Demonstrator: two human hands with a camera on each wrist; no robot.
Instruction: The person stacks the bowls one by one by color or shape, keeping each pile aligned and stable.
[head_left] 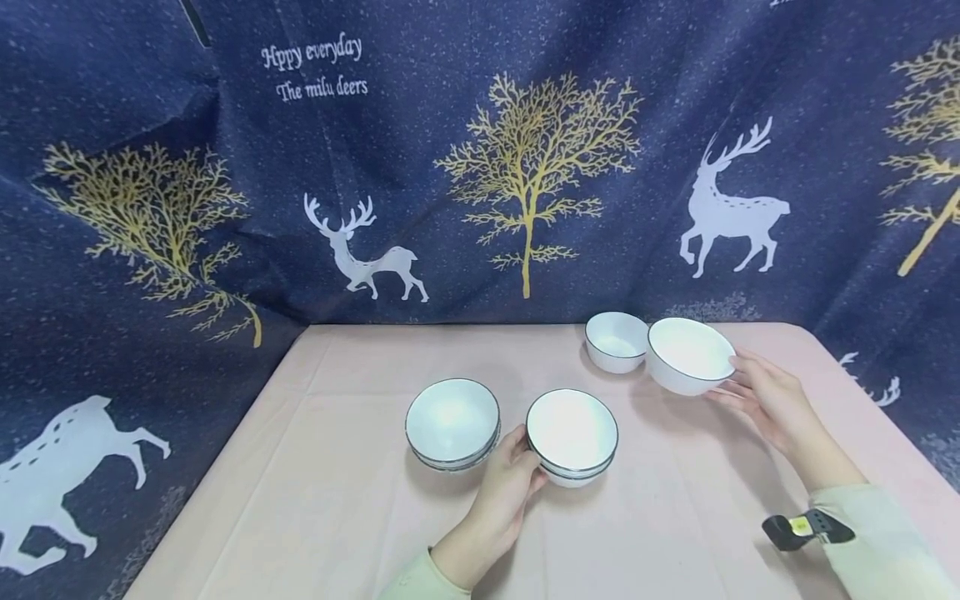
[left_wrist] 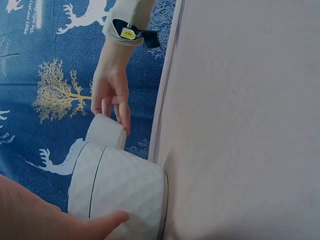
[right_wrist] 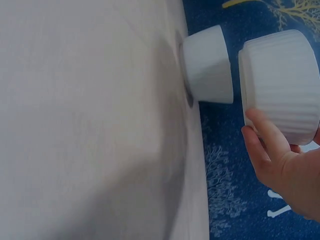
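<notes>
My right hand point(head_left: 765, 400) holds a white bowl point(head_left: 690, 354) with a dark rim, raised above the table at the back right. The right wrist view shows ribbed sides on this bowl point(right_wrist: 280, 85), with fingers under its base. A smaller white bowl point(head_left: 617, 346) stands on the table just left of it. Near the middle, my left hand point(head_left: 498, 496) grips the left side of a stack of white bowls point(head_left: 573, 433). In the left wrist view this stack point(left_wrist: 130, 185) has a faceted outer surface, and a finger lies along it.
Left of my left hand stands another stack of white bowls point(head_left: 452, 423) with dark rims. A pale pink cloth covers the table point(head_left: 322, 500). Behind it hangs a dark blue curtain point(head_left: 420, 150) printed with deer and trees. A black device point(head_left: 806, 529) is strapped at my right wrist.
</notes>
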